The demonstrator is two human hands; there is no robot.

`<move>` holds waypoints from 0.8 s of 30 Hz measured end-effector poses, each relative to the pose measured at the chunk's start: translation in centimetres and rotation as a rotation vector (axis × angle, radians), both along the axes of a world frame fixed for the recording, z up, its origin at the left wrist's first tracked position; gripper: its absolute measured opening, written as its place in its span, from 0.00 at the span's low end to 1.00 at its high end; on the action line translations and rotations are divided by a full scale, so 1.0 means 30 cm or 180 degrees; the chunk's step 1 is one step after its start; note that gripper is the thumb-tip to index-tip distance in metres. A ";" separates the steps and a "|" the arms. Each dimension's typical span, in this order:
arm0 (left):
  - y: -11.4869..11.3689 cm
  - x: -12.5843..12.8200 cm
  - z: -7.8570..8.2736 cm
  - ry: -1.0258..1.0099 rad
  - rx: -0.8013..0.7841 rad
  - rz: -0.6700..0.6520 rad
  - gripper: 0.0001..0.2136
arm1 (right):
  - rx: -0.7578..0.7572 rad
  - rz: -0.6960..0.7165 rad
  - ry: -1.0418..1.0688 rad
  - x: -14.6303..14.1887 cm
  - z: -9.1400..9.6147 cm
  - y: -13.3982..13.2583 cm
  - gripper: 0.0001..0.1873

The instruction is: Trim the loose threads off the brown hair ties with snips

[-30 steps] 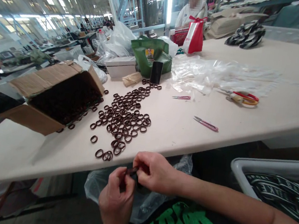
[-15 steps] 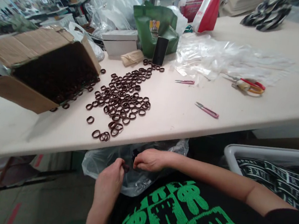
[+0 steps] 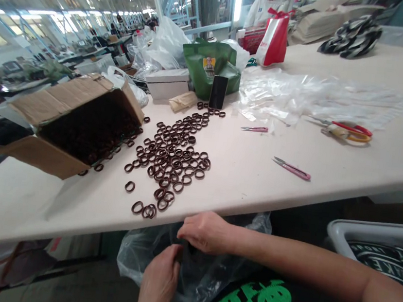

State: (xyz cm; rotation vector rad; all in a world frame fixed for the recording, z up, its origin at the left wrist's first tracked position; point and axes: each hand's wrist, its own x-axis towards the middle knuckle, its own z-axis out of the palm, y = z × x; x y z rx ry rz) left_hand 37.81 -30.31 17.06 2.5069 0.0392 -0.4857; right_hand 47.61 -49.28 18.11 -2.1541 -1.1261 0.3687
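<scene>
Both hands (image 3: 206,232) curl over a clear bag (image 3: 194,287) by the near edge of the surface (image 3: 239,168), any grip hidden.

- Bright, cool light from above — ceiling tubes (image 3: 42,12) glare at upper left.
- Plastic sheets (image 3: 289,95) throw back shiny highlights.
- Inside the carton (image 3: 65,92), nearly black; soft shadow beside it.
- Dim below the table (image 3: 237,160).
- Wide-angle distortion slants the edges — far background soft.
</scene>
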 end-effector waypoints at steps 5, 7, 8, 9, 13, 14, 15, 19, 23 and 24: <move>0.016 0.040 0.048 -0.0903 -0.0512 0.0758 0.12 | -0.0072 -0.0657 -0.1035 0.123 0.077 0.039 0.13; 0.017 0.070 0.059 -0.1158 -0.0494 0.0934 0.12 | -0.0412 -0.0715 -0.1098 0.165 0.081 0.074 0.12; 0.019 0.086 0.062 -0.1256 -0.0433 0.1001 0.11 | -0.0560 -0.0690 -0.1102 0.180 0.078 0.091 0.11; 0.022 0.102 0.064 -0.1344 -0.0347 0.1058 0.11 | -0.0663 -0.0667 -0.1090 0.192 0.074 0.105 0.12; 0.041 0.158 0.069 -0.1643 -0.0074 0.1217 0.11 | -0.0451 -0.0876 -0.0783 0.208 0.061 0.121 0.12; 0.043 0.167 0.073 -0.1687 -0.0058 0.1211 0.11 | -0.0269 -0.0983 -0.0608 0.208 0.061 0.113 0.12; 0.044 0.174 0.079 -0.1714 -0.0048 0.1199 0.11 | -0.0065 -0.1090 -0.0417 0.207 0.062 0.101 0.11; 0.047 0.174 0.114 -0.1733 0.0033 0.1423 0.11 | 0.0725 -0.1498 0.0328 0.194 0.071 0.032 0.09; 0.076 0.147 0.128 -0.1679 -0.0049 0.1937 0.12 | 0.1515 -0.1521 0.2011 0.157 0.079 -0.028 0.09; 0.087 0.141 0.127 -0.1663 -0.0066 0.2001 0.13 | 0.1682 -0.1480 0.2500 0.145 0.079 -0.038 0.09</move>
